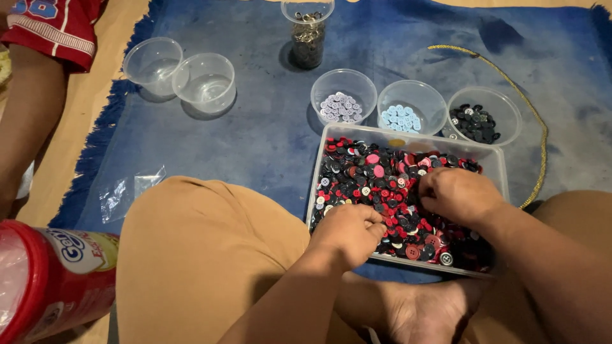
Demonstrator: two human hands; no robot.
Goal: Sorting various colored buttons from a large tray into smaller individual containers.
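A clear rectangular tray full of mixed red, black, pink and white buttons sits on a blue mat in front of me. My left hand rests on the near left part of the pile, fingers curled down into the buttons. My right hand lies on the pile's right side, fingers bent among the buttons. Whether either hand pinches a button is hidden. Behind the tray stand three clear cups: one with pale grey buttons, one with light blue buttons, one with black buttons.
Two empty clear cups stand at the mat's far left. A tall clear cup of metallic pieces stands at the back. A gold cord curves on the right. Clear plastic bags lie left. A red canister lies beside my knee. Another person's arm at left.
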